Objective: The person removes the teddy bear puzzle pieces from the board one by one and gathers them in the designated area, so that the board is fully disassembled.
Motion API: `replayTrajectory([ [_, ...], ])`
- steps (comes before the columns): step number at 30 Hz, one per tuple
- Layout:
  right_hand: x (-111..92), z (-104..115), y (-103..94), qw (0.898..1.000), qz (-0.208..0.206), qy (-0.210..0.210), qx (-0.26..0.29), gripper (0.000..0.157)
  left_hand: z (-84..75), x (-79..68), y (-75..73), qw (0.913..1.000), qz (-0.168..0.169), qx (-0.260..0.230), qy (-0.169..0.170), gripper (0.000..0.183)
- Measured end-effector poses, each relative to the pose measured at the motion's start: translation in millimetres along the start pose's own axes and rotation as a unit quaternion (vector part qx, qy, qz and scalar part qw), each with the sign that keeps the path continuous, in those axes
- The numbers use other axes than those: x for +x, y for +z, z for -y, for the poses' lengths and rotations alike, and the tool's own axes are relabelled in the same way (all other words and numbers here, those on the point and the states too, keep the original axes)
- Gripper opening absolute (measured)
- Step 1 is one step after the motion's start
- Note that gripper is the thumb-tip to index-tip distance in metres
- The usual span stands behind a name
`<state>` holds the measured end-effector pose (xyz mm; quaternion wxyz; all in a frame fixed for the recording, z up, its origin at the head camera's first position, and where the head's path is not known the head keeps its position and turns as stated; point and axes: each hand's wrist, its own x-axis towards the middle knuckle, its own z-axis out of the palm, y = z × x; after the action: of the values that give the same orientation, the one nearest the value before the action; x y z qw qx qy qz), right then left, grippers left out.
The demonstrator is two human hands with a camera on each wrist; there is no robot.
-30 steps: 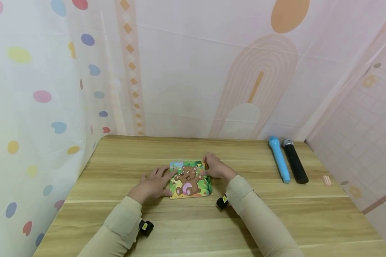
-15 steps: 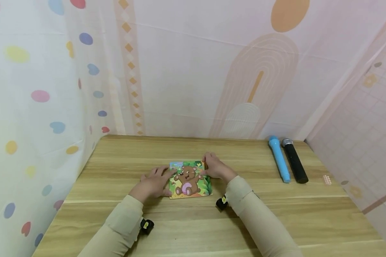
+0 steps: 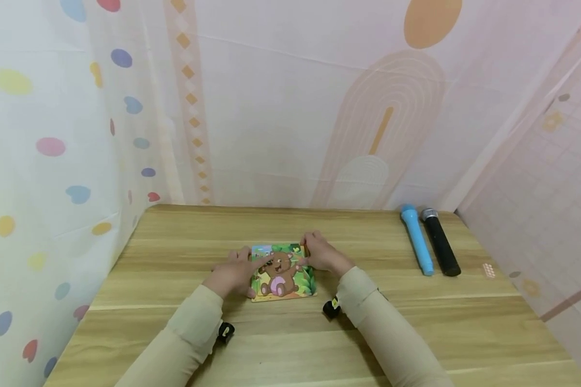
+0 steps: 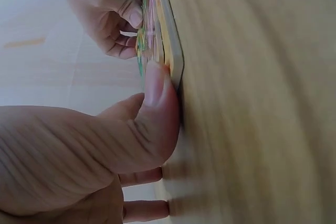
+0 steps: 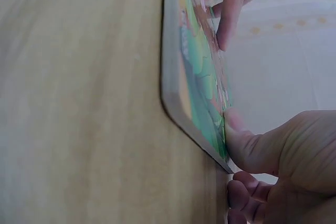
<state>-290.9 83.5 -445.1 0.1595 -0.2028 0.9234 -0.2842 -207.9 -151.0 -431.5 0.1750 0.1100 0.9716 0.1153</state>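
A flat bear jigsaw puzzle board point(image 3: 282, 285) lies on the wooden table, its picture a brown bear among green leaves. My left hand point(image 3: 232, 273) is at its left side; the index finger reaches straight over the picture onto the bear's head. In the left wrist view, the left thumb point(image 4: 157, 106) touches the board's near corner, with other fingers down on the table. My right hand point(image 3: 322, 252) holds the far right edge. The right wrist view shows the right thumb point(image 5: 241, 140) on top of the board and curled fingers beside its edge.
Two microphones, one blue point(image 3: 417, 239) and one black point(image 3: 440, 242), lie side by side at the table's back right. A small pink-and-white dotted patch point(image 3: 488, 270) is near the right edge. Patterned cloth point(image 3: 271, 107) hangs behind the table.
My left hand has turned slightly, and its index finger now reaches farther over the picture, onto the bear's head. My right hand keeps its hold; the whole view shifts slightly.
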Motion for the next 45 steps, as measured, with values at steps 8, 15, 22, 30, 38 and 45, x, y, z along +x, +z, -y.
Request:
replayTrajectory([
  [8,-0.6,2.7,-0.3,1.0,0.003,-0.003,-0.009,0.036,-5.5,1.0,-4.5,0.9996,0.009,-0.004,-0.027,0.106],
  [15,-1.2,1.7,0.2,1.0,0.003,-0.01,-0.001,0.037,-9.4,-0.1,-6.2,0.9993,0.016,0.01,-0.034,0.105],
  [22,-1.2,-0.5,-0.6,1.0,0.0,-0.02,0.001,0.037,-10.5,1.0,-6.3,0.9987,0.019,0.016,-0.044,0.104],
  [30,-0.7,-3.1,-2.5,1.0,0.0,-0.022,0.001,0.027,-8.9,1.3,-5.1,0.9991,0.015,0.014,-0.038,0.105],
  [38,-1.3,-6.5,-4.4,0.999,-0.008,-0.044,-0.014,0.028,-7.7,0.9,-3.9,0.9994,0.012,0.004,-0.032,0.104],
  [45,-0.5,-5.3,-4.8,0.999,-0.001,-0.052,-0.008,0.028,-8.1,0.3,-4.4,0.9994,0.014,0.006,-0.03,0.103],
])
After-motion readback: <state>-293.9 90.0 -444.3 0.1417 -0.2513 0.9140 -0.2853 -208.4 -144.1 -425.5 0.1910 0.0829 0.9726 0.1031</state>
